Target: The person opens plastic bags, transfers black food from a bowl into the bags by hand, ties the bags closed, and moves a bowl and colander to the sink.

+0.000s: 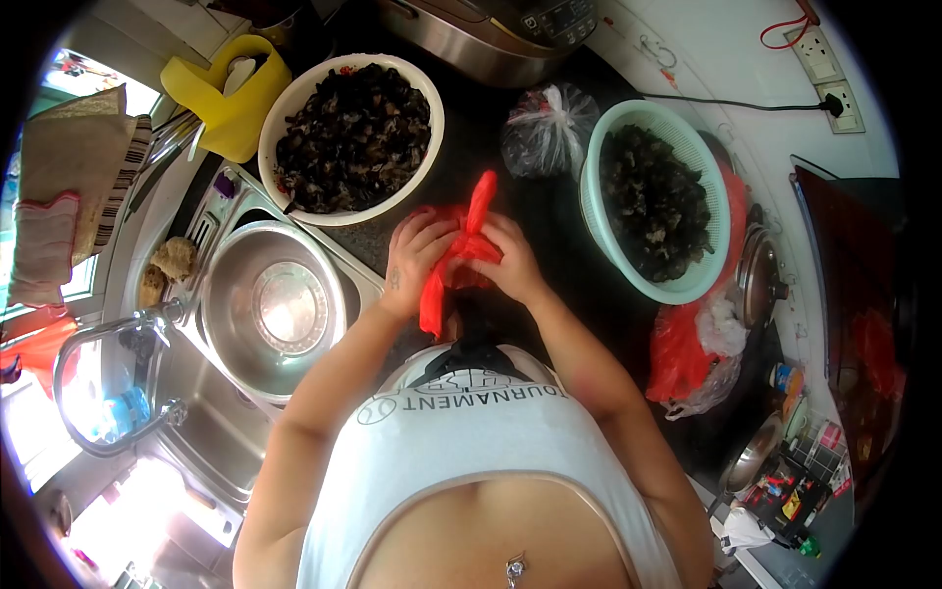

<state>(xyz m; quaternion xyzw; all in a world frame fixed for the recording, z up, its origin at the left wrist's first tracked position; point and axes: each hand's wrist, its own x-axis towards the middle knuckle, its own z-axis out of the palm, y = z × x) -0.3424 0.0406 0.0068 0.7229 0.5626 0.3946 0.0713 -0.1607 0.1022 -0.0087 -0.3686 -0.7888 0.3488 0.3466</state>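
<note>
A red plastic bag (479, 208) is held at the counter's front, close to my body. Its top is gathered and looks knotted, with one end standing up and another hanging down. My left hand (420, 253) is closed on the bag from the left, fingers curled over it. My right hand (510, 259) grips it from the right, near the knot. What the bag contains is hidden by my hands. Beyond my left hand stands a cream bowl (433, 143) full of dark, wet pieces. Off to the right, a pale green colander (596, 211) holds similar dark pieces.
A metal basin (221, 285) sits in the sink at left, beside the faucet (74, 358). At the back are a rice cooker (461, 44), a tied clear bag (549, 133) and a yellow holder (221, 103). More red bags (679, 358) and a lidded pot (760, 275) stand right.
</note>
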